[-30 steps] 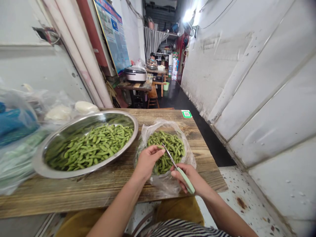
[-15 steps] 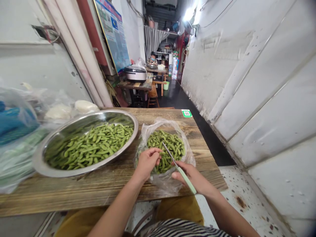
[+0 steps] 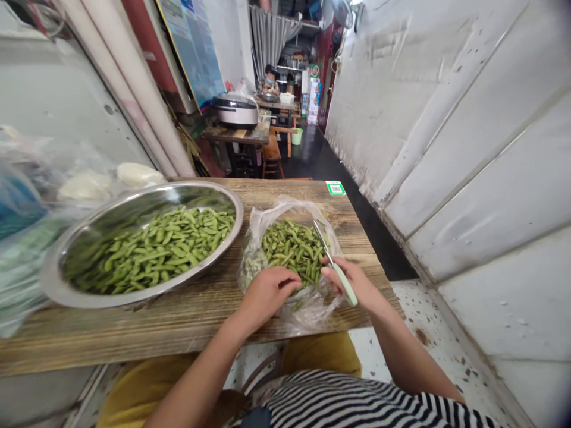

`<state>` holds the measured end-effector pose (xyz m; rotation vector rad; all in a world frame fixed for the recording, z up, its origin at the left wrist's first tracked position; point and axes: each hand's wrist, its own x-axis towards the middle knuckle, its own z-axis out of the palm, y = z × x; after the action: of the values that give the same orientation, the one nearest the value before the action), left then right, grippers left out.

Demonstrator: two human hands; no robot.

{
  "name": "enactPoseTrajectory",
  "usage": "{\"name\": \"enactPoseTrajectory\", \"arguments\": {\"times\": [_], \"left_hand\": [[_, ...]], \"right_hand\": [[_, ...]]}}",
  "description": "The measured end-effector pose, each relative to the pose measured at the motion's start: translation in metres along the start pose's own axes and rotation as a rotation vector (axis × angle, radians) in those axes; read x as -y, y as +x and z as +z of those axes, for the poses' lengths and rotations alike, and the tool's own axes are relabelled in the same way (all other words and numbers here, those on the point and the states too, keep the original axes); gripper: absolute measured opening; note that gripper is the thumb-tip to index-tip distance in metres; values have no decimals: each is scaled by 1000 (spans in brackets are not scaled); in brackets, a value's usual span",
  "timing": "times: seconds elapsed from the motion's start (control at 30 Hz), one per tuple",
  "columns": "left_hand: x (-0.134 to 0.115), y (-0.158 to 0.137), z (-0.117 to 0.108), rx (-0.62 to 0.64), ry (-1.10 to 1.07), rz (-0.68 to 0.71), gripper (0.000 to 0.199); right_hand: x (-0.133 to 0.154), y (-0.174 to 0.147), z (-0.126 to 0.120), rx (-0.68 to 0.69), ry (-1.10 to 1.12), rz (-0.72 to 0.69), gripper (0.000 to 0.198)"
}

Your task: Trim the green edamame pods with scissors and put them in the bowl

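Green soybean pods point(image 3: 292, 244) fill an open clear plastic bag point(image 3: 256, 229) on the wooden table. My right hand point(image 3: 357, 282) is closed around scissors point(image 3: 342, 284) with pale green handles, their metal blades pointing up and away over the bag's right side. At the near edge of the bag, my left hand point(image 3: 270, 291) is closed, thumb and fingers pinched together over the pods; what lies between the fingertips is hidden. To the left stands a big oval steel basin point(image 3: 238, 214) holding more pods point(image 3: 178, 244).
Plastic bags point(image 3: 31, 255) lie at the table's point(image 3: 178, 333) left end, beside the basin. A green-white code card point(image 3: 335, 188) sits at the far right corner. Beyond are a rice cooker point(image 3: 234, 111) on another table and a person point(image 3: 270, 80). A white wall point(image 3: 446, 148) runs along the right.
My left hand has drawn down toward the near edge of the bag. The right hand has swung the scissors to the right, their blades now steeper. The view has tilted downward.
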<state>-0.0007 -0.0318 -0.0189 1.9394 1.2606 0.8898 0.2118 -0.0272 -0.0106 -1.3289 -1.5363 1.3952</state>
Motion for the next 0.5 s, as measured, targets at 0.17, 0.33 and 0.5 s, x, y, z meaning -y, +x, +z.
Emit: {"name": "enactPoseTrajectory", "arguments": {"times": [0.17,0.33,0.5], "left_hand": [[-7,-14,18,285,515,23,17],[-9,-27,28,290,724,86,18],[-10,-39,37,235,772,27,22]], "right_hand": [[2,-9,-5,46,-22,-13,47],[1,-16,0,68,-163,-97,41],[-3,-19,4,86,-250,-109,41]]}}
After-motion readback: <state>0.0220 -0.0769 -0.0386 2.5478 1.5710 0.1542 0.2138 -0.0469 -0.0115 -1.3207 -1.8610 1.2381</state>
